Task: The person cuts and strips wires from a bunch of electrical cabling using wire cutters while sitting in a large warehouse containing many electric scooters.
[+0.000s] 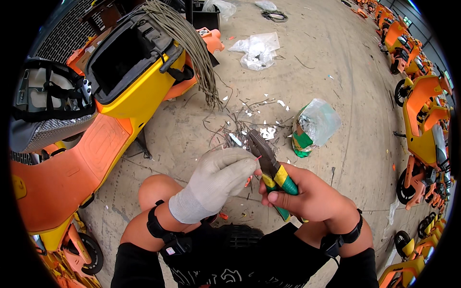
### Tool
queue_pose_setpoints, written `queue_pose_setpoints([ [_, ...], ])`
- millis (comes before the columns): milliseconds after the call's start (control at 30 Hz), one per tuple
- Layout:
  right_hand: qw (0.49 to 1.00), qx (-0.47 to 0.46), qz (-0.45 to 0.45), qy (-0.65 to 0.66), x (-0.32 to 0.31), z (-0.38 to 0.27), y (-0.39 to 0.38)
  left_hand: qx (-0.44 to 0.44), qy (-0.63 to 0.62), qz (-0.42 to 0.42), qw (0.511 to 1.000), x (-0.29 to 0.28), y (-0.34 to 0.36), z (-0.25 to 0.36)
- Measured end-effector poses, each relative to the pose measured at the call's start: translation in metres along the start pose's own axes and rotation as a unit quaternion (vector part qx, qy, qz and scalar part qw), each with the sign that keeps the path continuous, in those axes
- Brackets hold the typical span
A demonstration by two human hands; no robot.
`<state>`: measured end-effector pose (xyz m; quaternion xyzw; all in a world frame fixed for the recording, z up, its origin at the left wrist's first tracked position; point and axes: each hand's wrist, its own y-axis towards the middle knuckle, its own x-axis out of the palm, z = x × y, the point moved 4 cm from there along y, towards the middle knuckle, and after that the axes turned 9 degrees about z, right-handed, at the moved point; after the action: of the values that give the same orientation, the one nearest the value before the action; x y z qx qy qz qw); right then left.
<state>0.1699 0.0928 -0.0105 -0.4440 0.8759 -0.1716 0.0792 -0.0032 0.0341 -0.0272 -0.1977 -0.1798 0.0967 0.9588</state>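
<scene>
Warehouse: concrete floor [355,72], orange-and-yellow scooters [420,115] along its right edge. The left hand [216,180], gloved, pinches a thin red wire [259,157] beside the combination pliers [267,156], above white scraps [268,133] on the floor. The right hand [309,194], bare, has its fingers wrapped around the green-and-yellow handles [287,184]. Caution: gripping the wire this short could let the pliers nip the glove. The wrist module [181,244] bears a white label [170,251], illegible.

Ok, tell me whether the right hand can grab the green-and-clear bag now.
Probably not: the right hand holds the pliers, though nothing visible blocks the way to the bag.
</scene>
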Motion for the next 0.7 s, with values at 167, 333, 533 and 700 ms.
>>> queue_pose_setpoints([
  [167,0.996,0.004,-0.04,0.079,-0.001,0.006,0.0,0.005,-0.017,-0.01,1.0,0.003,-0.001,0.003],
  [333,0.988,0.012,-0.074,0.138,0.0,0.005,-0.002,0.002,-0.073,-0.048,0.996,0.0,-0.002,-0.002],
  [533,0.999,-0.028,0.017,-0.015,0.002,-0.002,0.0,0.048,0.061,0.024,0.997,0.0,0.001,0.002],
  [700,0.977,-0.087,0.111,-0.162,0.0,0.012,0.004,0.059,0.121,0.037,0.99,0.001,0.008,0.002],
])
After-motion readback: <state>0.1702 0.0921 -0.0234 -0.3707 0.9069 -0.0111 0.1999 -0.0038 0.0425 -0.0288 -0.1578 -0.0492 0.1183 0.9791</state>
